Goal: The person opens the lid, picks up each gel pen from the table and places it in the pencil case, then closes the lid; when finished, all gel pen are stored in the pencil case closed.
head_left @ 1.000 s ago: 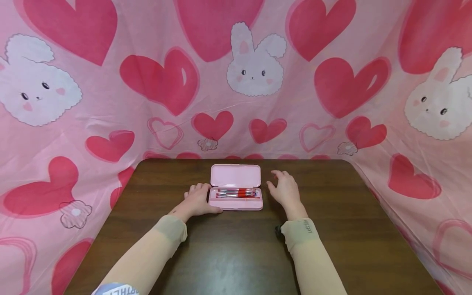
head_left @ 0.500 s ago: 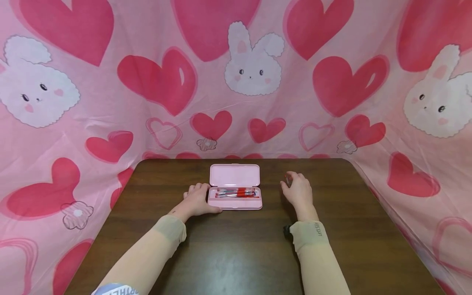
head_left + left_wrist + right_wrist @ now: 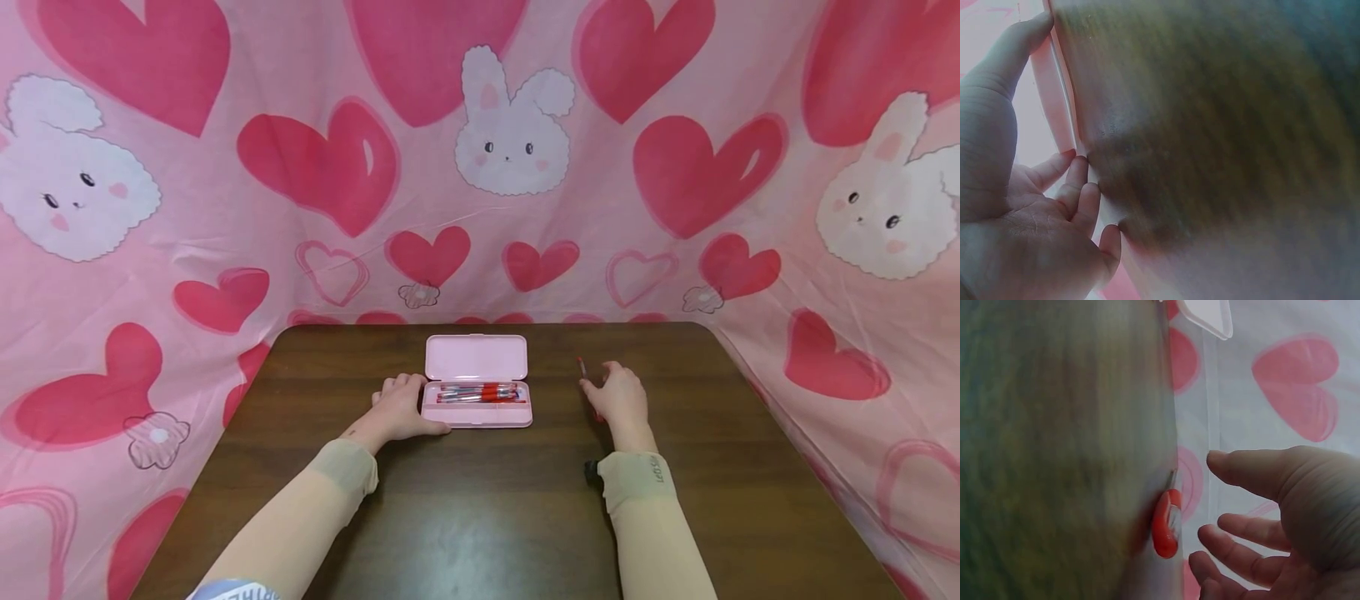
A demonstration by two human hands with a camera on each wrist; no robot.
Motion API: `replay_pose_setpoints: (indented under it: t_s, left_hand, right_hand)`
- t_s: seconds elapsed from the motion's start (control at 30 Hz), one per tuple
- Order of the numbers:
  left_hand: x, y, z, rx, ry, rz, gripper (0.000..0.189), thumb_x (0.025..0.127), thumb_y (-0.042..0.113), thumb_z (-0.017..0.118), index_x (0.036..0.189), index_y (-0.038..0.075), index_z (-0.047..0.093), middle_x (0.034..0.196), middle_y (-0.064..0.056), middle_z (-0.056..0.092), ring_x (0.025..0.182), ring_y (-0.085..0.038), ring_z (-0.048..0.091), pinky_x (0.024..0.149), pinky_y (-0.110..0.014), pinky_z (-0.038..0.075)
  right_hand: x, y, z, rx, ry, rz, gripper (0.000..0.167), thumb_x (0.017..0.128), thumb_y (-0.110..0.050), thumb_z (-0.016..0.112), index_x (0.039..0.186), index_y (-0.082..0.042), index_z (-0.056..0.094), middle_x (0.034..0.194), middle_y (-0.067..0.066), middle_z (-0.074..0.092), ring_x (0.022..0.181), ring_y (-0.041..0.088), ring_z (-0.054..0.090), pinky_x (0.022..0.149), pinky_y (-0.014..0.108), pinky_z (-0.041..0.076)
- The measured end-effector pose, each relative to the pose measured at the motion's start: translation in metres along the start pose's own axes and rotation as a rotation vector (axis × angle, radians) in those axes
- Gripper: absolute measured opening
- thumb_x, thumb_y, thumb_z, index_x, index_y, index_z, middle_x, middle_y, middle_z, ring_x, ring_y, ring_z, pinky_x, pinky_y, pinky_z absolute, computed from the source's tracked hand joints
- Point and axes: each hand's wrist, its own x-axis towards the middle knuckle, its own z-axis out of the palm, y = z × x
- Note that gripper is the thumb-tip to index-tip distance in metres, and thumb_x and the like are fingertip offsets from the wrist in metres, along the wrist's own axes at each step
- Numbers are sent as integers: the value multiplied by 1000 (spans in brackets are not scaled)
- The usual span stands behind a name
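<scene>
In the head view an open pink pencil case [image 3: 477,416] lies on the table, with several pens [image 3: 483,393] with red parts in its back compartment. My left hand [image 3: 397,408] holds the case at its left side, the thumb at the front edge and the fingers around the back left. The left wrist view shows that thumb and the fingertips along the edge of the case. To the right, a red pen [image 3: 597,416] lies on the table, partly hidden by my right hand [image 3: 626,398]. In the right wrist view the fingers are spread, apart from the red pen [image 3: 1166,525].
The brown wooden table [image 3: 480,517] has a cloth backdrop [image 3: 547,225] with hearts and rabbits along its back and sides. The case's raised lid [image 3: 477,357] leans away at the back.
My right hand has moved right, away from the pencil case, with the red pen and has let the pen go on the table. My left hand has stayed at the case.
</scene>
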Motion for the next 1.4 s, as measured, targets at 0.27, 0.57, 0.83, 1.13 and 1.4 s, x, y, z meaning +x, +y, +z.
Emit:
replay_pose_setpoints:
  t_s: [0.27, 0.57, 0.83, 1.13, 1.4]
  left_hand:
    - [0, -1, 0, 0, -1, -4, 104, 72, 68, 93, 150, 12, 53, 146, -13, 58, 137, -36, 44, 117, -63, 37]
    - [0, -2, 1, 7, 9, 7, 104, 72, 70, 92, 149, 11, 55, 144, -13, 59, 135, -35, 46, 114, -62, 38]
    - [0, -1, 1, 3, 8, 11, 105, 72, 70, 92, 150, 11, 54, 145, -14, 58, 136, -35, 45, 115, -62, 38]
    - [0, -2, 1, 2, 5, 10, 104, 72, 69, 92, 150, 12, 54, 143, -13, 59, 134, -35, 45, 114, -62, 38]
    - [0, 0, 1, 4, 2, 2, 105, 72, 69, 92, 152, 13, 52, 144, -13, 58, 136, -35, 44, 116, -62, 37]
  right_hand:
    - [-2, 2, 2, 16, -95, 69, 69, 101, -39, 77, 147, 8, 56, 134, 31, 73, 125, 50, 68, 107, 65, 53]
    - [-1, 7, 3, 24, -106, 108, 53, 99, -34, 80, 132, 5, 68, 124, 28, 76, 113, 47, 70, 101, 62, 54]
    - [1, 10, 3, 19, -84, 115, 32, 99, -28, 77, 113, 1, 78, 115, 25, 79, 111, 49, 72, 98, 62, 56]
    - [1, 9, 3, 39, -55, 108, 26, 99, -26, 75, 108, -2, 82, 111, 23, 81, 107, 48, 74, 93, 61, 57]
    - [2, 4, 1, 52, -34, 75, 24, 100, -25, 72, 107, -4, 81, 107, 17, 82, 105, 43, 75, 93, 59, 57]
